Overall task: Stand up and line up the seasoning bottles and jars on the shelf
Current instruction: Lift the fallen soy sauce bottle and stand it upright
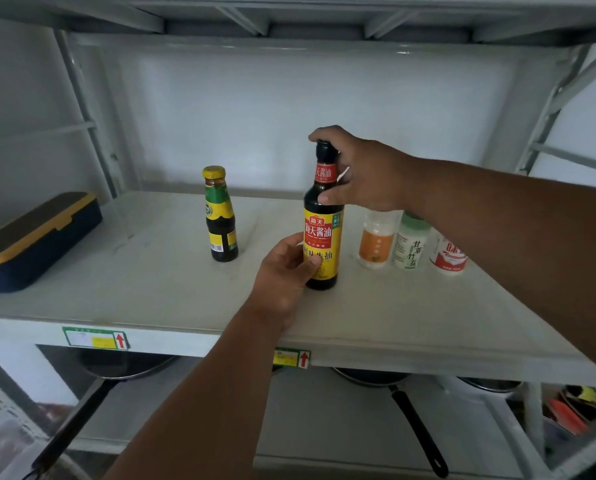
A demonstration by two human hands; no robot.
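A tall dark soy sauce bottle (322, 233) with a yellow and red label stands upright mid-shelf. My right hand (362, 171) grips its neck and black cap from the right. My left hand (284, 271) holds its lower body from the left. A shorter dark sauce bottle (220, 220) with a yellow cap and green label stands upright to the left, apart. To the right stand three small jars side by side: an orange-labelled shaker (376, 242), a green-capped white jar (410, 242) and a red-and-white jar (449, 256), partly hidden by my right forearm.
The white shelf board (151, 271) runs across the view. A navy box with a yellow rim (36, 240) lies at its left end. Black pans (417, 427) with long handles sit on the shelf below. Metal uprights stand at both sides.
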